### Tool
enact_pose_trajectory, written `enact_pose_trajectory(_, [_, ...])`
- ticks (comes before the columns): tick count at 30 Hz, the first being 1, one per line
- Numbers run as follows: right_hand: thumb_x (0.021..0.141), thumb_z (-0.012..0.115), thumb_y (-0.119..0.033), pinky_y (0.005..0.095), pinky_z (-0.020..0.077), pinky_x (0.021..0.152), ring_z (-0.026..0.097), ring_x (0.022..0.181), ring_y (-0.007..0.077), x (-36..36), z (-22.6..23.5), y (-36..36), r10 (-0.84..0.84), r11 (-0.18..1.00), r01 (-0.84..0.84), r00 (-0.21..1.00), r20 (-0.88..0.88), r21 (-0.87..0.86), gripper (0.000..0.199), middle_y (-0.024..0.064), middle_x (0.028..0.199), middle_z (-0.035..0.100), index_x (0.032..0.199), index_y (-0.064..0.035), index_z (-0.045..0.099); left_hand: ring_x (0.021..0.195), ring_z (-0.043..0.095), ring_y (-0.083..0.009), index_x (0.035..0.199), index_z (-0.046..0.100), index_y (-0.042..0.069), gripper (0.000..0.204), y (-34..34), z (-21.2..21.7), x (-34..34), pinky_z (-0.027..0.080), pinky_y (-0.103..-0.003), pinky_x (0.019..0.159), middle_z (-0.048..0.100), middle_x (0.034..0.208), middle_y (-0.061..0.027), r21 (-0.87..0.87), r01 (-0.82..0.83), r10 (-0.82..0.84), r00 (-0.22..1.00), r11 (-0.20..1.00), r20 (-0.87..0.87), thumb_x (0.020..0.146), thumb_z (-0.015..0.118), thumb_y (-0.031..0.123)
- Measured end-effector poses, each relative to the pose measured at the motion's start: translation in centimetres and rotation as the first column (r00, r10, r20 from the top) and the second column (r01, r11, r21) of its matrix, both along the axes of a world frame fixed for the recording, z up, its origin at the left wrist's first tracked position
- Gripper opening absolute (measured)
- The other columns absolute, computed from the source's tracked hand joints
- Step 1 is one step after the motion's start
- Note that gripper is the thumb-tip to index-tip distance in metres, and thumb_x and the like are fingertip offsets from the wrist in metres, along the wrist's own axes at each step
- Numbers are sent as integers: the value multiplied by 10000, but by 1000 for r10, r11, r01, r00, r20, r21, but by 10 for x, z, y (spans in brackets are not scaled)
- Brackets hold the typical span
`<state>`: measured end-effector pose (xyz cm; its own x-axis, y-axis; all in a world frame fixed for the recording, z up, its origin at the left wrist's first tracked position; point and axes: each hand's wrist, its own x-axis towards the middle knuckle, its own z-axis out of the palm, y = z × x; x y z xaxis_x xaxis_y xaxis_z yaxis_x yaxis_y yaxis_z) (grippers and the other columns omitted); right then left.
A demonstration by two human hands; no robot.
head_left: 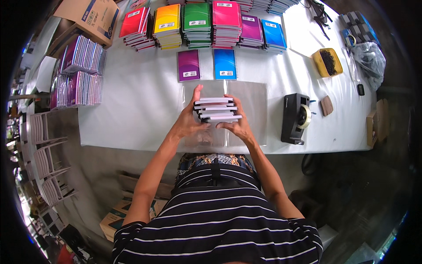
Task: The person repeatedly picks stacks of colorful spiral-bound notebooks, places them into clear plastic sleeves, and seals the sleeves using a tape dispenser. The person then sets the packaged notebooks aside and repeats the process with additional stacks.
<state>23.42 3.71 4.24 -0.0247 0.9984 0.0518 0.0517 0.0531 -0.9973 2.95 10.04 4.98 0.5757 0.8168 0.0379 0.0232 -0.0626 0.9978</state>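
Between my two hands is a small stack of notebooks (217, 109), held with the white page edges facing up and the layers unevenly offset. My left hand (190, 119) grips its left side, thumb toward me. On the right side my right hand (237, 121) closes round the same stack. Beneath them a clear plastic sheet or bag (252, 105) lies flat on the table. Just beyond the hands lie a purple spiral notebook (189, 66) and a blue spiral notebook (225, 64), side by side.
Piles of coloured spiral notebooks (197, 26) line the far side. Wrapped notebook packs (83, 70) and a cardboard box (94, 20) stand at left. To the right are a black tape dispenser (292, 119), a yellow tub (321, 66), a brown block (326, 106) and a plastic bag (370, 61).
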Motion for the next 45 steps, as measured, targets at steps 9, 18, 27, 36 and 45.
enact_pose_trajectory(9, [556,935,-204,391,400,1015,471,1169,282,-11,-32,-15,-49,998,39,971,232,49,1025,136,1248,382,1350,-41,306,1415,297,-236,1534,185,105,1153,-13,-41,-12,237,-374,1173,266,1558,-113,-149,54,-26,983,987,184,611,875,82])
enact_pose_trajectory(18, [596,926,-251,438,418,1017,510,1195,328,-26,-33,-21,-38,998,49,978,204,-45,1005,211,1244,511,1311,-35,253,1417,287,-286,1528,109,114,1053,-33,-44,-1,239,-402,1176,257,1546,-144,160,-77,77,997,984,10,726,785,29])
enact_pose_trajectory(27, [637,910,-210,423,447,980,528,1155,297,-18,-28,-13,-34,999,42,964,264,-24,914,170,1195,522,1282,-38,284,1361,373,-239,1517,198,120,982,-26,-39,0,310,-375,1139,390,1469,-122,-14,-15,15,1000,1000,1,721,731,-96])
enact_pose_trajectory(36, [591,919,-195,436,440,953,517,1125,345,11,-20,-20,-14,996,-30,877,480,83,903,178,1179,506,1284,-54,358,1222,520,-151,1478,362,116,929,-26,-37,-6,460,-313,1054,503,1401,-58,-306,-36,34,999,951,-13,677,759,-141])
enact_pose_trajectory(45, [586,918,-201,429,457,965,528,1132,318,18,-13,-20,-14,999,-9,910,415,52,857,129,1187,515,1271,-33,430,1229,508,-164,1478,369,129,909,-46,-23,8,470,-297,1029,497,1408,-66,-242,-158,148,987,957,-58,694,711,-179])
